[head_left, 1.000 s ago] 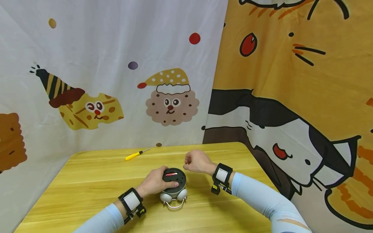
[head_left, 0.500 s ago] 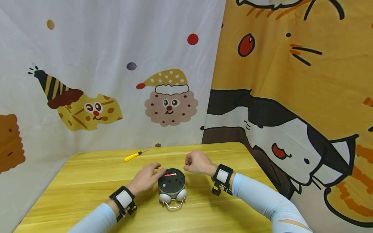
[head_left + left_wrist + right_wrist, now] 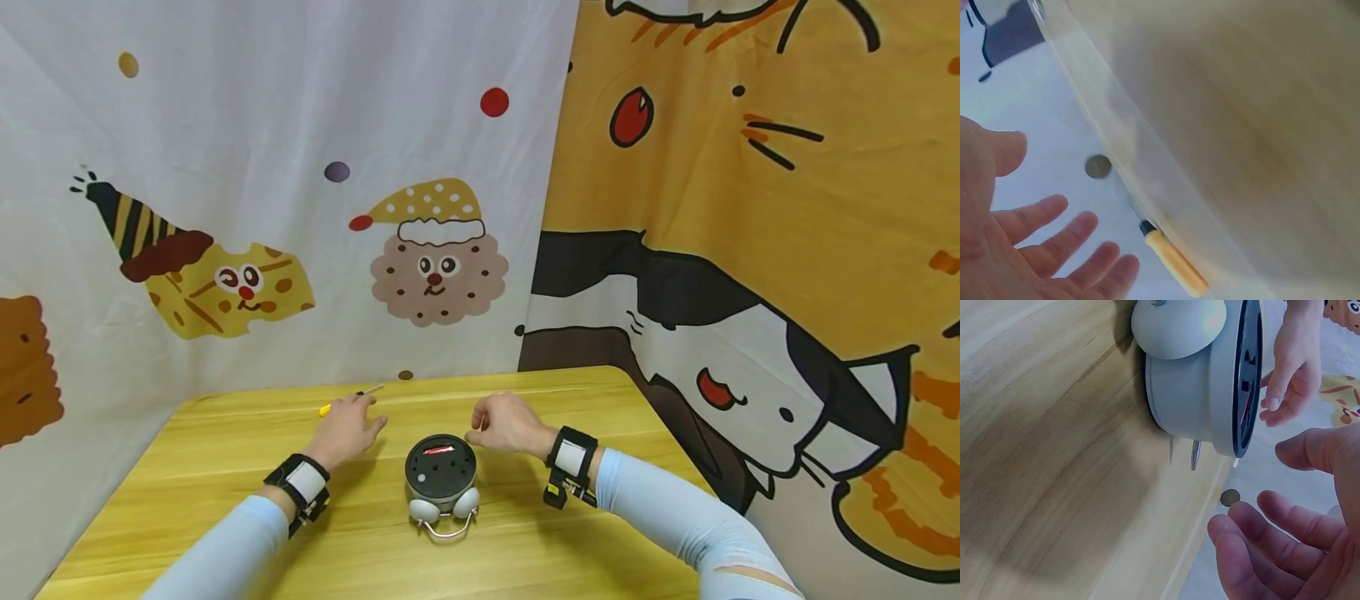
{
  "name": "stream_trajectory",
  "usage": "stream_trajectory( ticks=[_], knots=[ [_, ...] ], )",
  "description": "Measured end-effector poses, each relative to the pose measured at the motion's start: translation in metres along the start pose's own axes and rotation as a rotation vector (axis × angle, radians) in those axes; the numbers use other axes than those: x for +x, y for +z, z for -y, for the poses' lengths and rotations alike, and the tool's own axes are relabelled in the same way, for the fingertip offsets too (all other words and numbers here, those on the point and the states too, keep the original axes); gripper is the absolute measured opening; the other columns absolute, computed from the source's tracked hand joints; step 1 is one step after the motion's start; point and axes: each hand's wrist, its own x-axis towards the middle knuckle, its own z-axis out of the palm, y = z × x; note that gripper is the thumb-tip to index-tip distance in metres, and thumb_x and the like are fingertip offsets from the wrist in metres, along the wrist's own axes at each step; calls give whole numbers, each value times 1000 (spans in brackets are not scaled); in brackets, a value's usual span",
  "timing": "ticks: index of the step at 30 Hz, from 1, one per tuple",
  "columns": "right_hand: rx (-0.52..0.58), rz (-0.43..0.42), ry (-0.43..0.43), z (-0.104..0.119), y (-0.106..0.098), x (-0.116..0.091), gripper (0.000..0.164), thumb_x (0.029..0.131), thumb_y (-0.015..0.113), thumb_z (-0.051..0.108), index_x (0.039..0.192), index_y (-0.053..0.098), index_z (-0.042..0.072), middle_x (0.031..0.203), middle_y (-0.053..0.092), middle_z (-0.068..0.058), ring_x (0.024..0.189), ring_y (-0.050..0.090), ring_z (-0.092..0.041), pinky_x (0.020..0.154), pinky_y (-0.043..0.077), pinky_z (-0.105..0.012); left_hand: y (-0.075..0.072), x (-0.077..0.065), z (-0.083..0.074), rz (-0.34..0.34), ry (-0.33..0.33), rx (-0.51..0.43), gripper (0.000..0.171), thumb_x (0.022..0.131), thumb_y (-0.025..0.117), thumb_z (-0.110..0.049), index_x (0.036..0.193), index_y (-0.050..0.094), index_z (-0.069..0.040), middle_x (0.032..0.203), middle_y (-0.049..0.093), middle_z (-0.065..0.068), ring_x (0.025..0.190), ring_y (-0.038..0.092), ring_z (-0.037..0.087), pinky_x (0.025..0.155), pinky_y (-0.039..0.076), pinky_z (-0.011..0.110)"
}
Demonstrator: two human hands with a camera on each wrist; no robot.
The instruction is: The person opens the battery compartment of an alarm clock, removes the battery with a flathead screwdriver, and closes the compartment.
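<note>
A twin-bell alarm clock [image 3: 441, 477] lies on its front on the table, its black back facing up. Something red [image 3: 438, 450] shows in a slot of that back. My left hand [image 3: 345, 432] is apart from the clock, over a yellow-handled screwdriver [image 3: 325, 410] that it partly covers. In the left wrist view the screwdriver handle [image 3: 1175, 262] is just past the spread fingertips, and the hand holds nothing. Beside the clock's far right side is my right hand [image 3: 512, 423]. Its fingers bend loosely with a gap to the thumb, and nothing is in them.
The wooden table [image 3: 247, 467] ends at a back edge just behind the screwdriver. A printed cloth [image 3: 262, 125] hangs behind it, and an orange cat-patterned cloth [image 3: 720, 183] hangs at the right. The clock's wire handle [image 3: 447, 535] points toward the person.
My left hand has let go of the clock and moved left and away from the person to the screwdriver. The clock and the right hand have stayed nearly in place.
</note>
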Motion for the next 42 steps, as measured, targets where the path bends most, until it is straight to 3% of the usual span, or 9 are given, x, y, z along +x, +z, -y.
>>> stream_trajectory(
  ticks=[3, 9, 16, 23, 28, 42],
  knots=[
    [9, 4, -2, 0, 1, -1, 19, 92, 88, 36, 87, 79, 20, 80, 77, 6, 66, 60, -6, 59, 44, -23, -3, 3, 7, 21, -40, 35, 61, 111, 70, -34, 151, 59, 10, 149, 63, 39, 137, 59, 63, 113, 53, 71],
    [19, 5, -8, 0, 1, -3, 23, 92, 89, 39, 86, 79, 19, 80, 77, 6, 65, 59, -6, 60, 44, -23, -6, 11, 23, 24, -56, 88, 62, 109, 72, -28, 149, 55, 17, 147, 60, 45, 139, 56, 64, 121, 45, 71],
    [21, 7, -2, -2, 2, -4, 25, 92, 89, 43, 85, 79, 20, 78, 76, 6, 65, 59, -7, 59, 44, -24, -9, 22, 37, 117, -177, 130, 75, 112, 66, -35, 158, 44, 20, 155, 50, 50, 145, 48, 68, 124, 43, 72],
    [10, 25, 23, -7, 4, -5, 27, 93, 88, 45, 85, 78, 22, 75, 71, 9, 65, 57, -6, 58, 43, -23, -4, 32, 56, 159, -270, 80, 63, 111, 62, -35, 151, 55, 14, 140, 60, 42, 132, 56, 63, 107, 54, 73],
    [13, 32, 32, -8, 3, -6, 26, 94, 87, 45, 85, 78, 22, 76, 71, 9, 67, 57, -6, 59, 43, -23, 0, 36, 67, 162, -276, 74, 51, 109, 62, -29, 140, 62, 11, 129, 63, 38, 122, 59, 60, 98, 57, 73],
    [1, 26, 20, -9, 4, -3, 27, 94, 87, 47, 86, 79, 22, 75, 72, 9, 65, 58, -6, 59, 43, -23, 5, 43, 68, 117, -249, 133, 41, 107, 70, -25, 129, 68, 9, 125, 68, 36, 120, 63, 60, 104, 54, 70]
  ],
)
